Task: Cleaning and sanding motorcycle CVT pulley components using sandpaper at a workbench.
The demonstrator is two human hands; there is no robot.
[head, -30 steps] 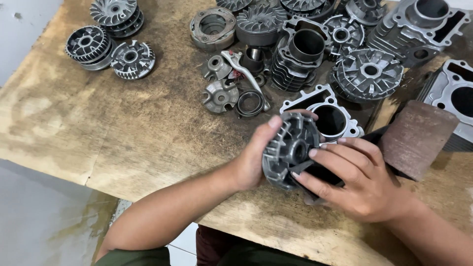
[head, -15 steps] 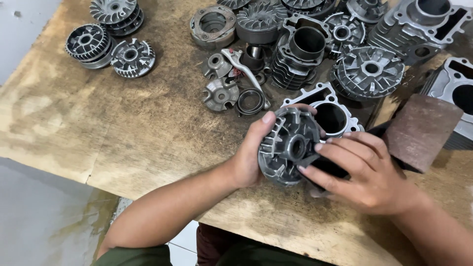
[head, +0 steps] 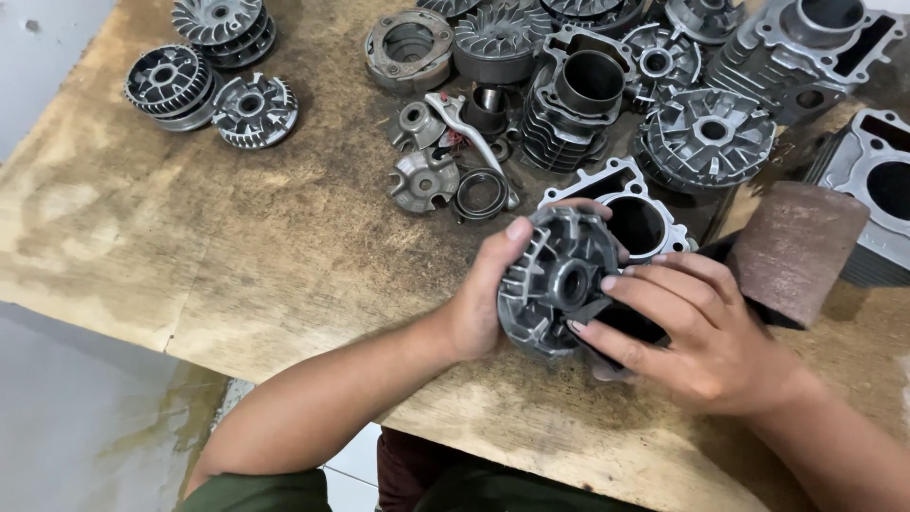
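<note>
Bench (head: 237,256): worn wooden board, stained, grain rough, near edge chipped. Held piece is a round cast-metal pulley (head: 559,283), dull grey, radial ribs around a central bore, tilted on edge above the near-right part of the bench. Left hand (head: 483,299) clasps its left rim, thumb over the far edge, fingers curled behind; closed on the part. Right hand (head: 706,346) lies against its right side, fingers extended and slightly spread, fingertips (head: 611,283) touching the face near the bore; a dark piece sits under this hand, kind unclear. Just behind the pulley: a finned cylinder block (head: 654,223), open bore upward, partly hidden by the pulley. Right of the hands: a brown abrasive roll (head: 796,251), coarse surface, lying on the bench. Far centre: a small cam plate (head: 424,180), a ring (head: 481,196), a bent lever (head: 469,128), dark finned cylinder (head: 573,104). Far left: three stacked finned discs (head: 213,81), well apart from the hands. Far right: a ribbed fan disc (head: 711,137) and grey engine castings (head: 806,47).
</note>
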